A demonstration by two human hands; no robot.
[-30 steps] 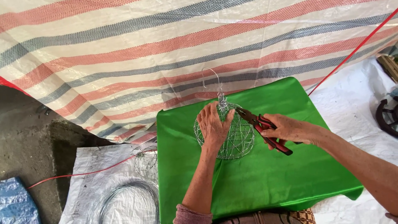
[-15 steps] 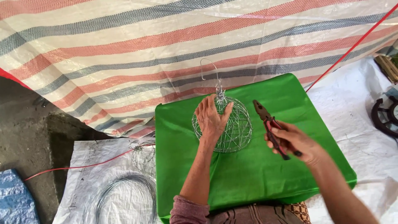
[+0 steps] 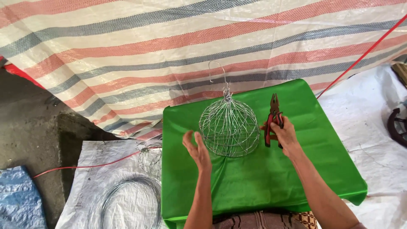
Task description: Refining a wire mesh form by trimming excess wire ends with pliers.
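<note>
The wire basket (image 3: 229,127) on the green table (image 3: 296,178) looks woven and hooked already, the left hand (image 3: 197,149) open beside it, the right hand (image 3: 285,135) gripping pliers (image 3: 273,118).

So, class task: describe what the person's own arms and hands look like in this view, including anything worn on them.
Both forearms are bare up to the frame's lower edge; no sleeves show. The left hand and right hand carry no gloves, and no rings, watch or bracelets are visible. At the lower edge, between the arms, a patterned brown garment shows.
</note>
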